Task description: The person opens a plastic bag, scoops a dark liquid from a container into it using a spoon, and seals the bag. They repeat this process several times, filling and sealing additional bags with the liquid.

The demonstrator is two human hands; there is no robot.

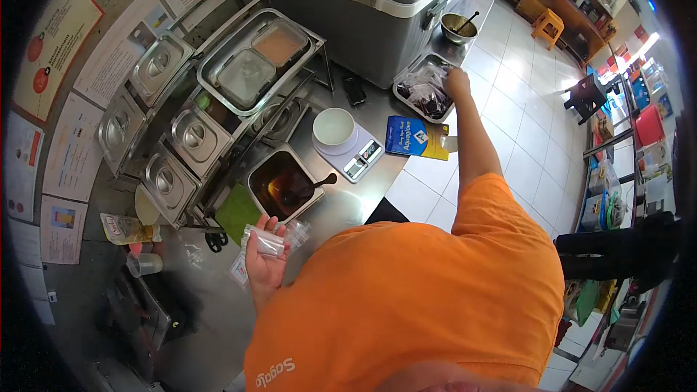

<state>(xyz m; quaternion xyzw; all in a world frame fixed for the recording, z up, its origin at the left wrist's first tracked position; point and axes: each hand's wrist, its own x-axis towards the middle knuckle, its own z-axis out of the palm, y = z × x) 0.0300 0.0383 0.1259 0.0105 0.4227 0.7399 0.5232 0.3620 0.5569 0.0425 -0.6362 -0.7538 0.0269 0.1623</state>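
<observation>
My left hand [266, 267] is turned palm up, its fingers curled round a small bundle of clear plastic bags [270, 242]. More clear plastic [298, 232] lies just beside it. On the right, my right arm reaches out over a metal tray [400, 94] of clear plastic bags with dark contents [430, 93]. There my right hand [457, 84] is closed at the edge of the plastic; its fingertips are partly hidden. Near the left hand stands a metal pan of dark liquid [282, 183] with a dark-handled ladle [326, 181] in it.
A kitchen scale [357, 163] bears a white bowl [334, 128]. Next to it are a blue and yellow Aquaglove box [417, 138] and a black phone [353, 91]. Lidded metal pans [194, 136] fill a rack. Behind stand a grey cooler [348, 22] and a metal bowl [459, 27].
</observation>
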